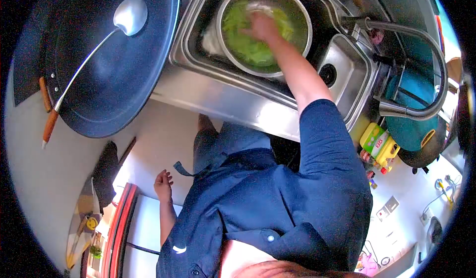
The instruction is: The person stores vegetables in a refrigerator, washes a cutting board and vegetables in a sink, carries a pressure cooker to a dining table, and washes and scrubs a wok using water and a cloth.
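My right hand [262,27] reaches into a round metal bowl [308,26] in the sink, among green leafy vegetables [258,53]. Motion blurs its fingers, and whether they grip any leaves cannot be made out. A whitish shape [212,41], too blurred to name, shows beside the bowl. My left hand [163,185] hangs low at my side, away from the counter. Its fingers are loosely bent and apart, with nothing in them.
To the left, a large dark wok [106,79] holds a metal ladle [130,16] with a wooden handle. The steel sink [198,22] has a small side basin [351,62] and a curved faucet [439,55]. A yellow bottle [379,146] stands at right, near a teal pan [409,109].
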`<state>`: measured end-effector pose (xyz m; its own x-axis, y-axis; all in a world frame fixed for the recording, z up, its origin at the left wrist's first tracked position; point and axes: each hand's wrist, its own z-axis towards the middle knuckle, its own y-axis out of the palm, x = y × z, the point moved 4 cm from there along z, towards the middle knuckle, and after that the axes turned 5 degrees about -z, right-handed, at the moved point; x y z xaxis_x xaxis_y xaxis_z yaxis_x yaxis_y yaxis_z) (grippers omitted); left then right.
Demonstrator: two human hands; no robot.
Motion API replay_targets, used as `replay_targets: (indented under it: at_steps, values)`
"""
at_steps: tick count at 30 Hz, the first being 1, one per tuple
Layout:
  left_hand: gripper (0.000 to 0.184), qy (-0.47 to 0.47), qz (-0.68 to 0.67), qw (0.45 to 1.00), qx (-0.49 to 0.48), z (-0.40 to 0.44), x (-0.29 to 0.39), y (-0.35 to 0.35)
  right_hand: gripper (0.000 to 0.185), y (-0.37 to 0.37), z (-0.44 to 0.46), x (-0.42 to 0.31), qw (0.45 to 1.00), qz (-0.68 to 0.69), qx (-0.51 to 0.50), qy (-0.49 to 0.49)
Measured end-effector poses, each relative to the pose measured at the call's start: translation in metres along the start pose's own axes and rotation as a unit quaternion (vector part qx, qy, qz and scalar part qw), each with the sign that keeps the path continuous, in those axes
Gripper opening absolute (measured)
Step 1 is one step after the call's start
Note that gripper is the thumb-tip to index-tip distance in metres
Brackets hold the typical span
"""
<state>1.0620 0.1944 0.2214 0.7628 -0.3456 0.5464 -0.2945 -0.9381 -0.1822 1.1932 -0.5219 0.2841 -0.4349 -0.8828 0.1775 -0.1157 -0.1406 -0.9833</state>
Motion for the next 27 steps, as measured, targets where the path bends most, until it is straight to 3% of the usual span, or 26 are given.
replay_targets:
  at_steps: [2, 3, 5, 6, 8, 9, 11, 12, 14, 15, 17, 21, 23, 27]
  values:
    - [0.031, 0.003, 0.003, 1.0, -0.002, -0.005, 0.006, -0.009, 0.078, -0.002, -0.013, -0.002, 0.964, -0.081, -0.251, -0.021]
    - [0.031, 0.005, 0.005, 1.0, -0.003, -0.005, 0.007, -0.014, 0.078, -0.009, -0.028, 0.0, 0.965, -0.08, -0.25, -0.018]
    - [0.03, 0.008, 0.0, 1.0, -0.006, -0.004, 0.003, -0.017, 0.071, -0.031, -0.052, 0.009, 0.994, -0.042, -0.059, -0.083]
    - [0.03, 0.011, -0.003, 1.0, -0.009, -0.003, 0.002, -0.017, 0.071, -0.032, -0.053, 0.017, 0.994, -0.043, -0.057, -0.085]
    - [0.03, 0.011, 0.0, 1.0, -0.013, -0.003, 0.004, -0.016, 0.074, -0.035, -0.053, 0.046, 0.996, 0.032, -0.018, 0.077]
    - [0.029, 0.012, 0.006, 1.0, -0.016, -0.004, 0.006, -0.016, 0.074, -0.024, -0.051, 0.057, 0.996, 0.032, -0.017, 0.078]
    - [0.029, 0.014, 0.008, 1.0, -0.019, -0.004, 0.007, -0.018, 0.075, -0.006, -0.044, 0.077, 0.987, 0.012, 0.113, 0.117]
    - [0.028, 0.015, 0.011, 1.0, -0.022, -0.003, 0.006, -0.018, 0.075, 0.01, -0.039, 0.081, 0.987, 0.012, 0.113, 0.118]
    - [0.028, 0.013, 0.004, 1.0, -0.019, -0.003, 0.004, -0.016, 0.079, 0.044, -0.033, 0.085, 0.985, 0.028, -0.033, 0.169]
    - [0.028, 0.009, -0.003, 1.0, -0.017, -0.003, 0.004, -0.016, 0.079, 0.032, -0.035, 0.076, 0.985, 0.028, -0.032, 0.17]
    - [0.028, 0.009, 0.0, 1.0, -0.016, -0.004, 0.005, -0.015, 0.075, 0.011, -0.044, 0.054, 0.981, 0.022, -0.169, 0.09]
    - [0.029, 0.005, 0.005, 1.0, -0.003, -0.009, 0.011, -0.017, 0.074, -0.026, -0.048, 0.05, 0.972, 0.084, -0.162, 0.148]
    - [0.029, 0.009, 0.012, 1.0, 0.002, -0.01, 0.011, -0.021, 0.074, -0.026, -0.032, 0.061, 0.989, 0.041, 0.016, 0.144]
    - [0.029, 0.011, 0.014, 1.0, -0.002, -0.014, 0.003, -0.025, 0.075, -0.016, 0.002, 0.063, 0.988, 0.027, 0.117, 0.098]
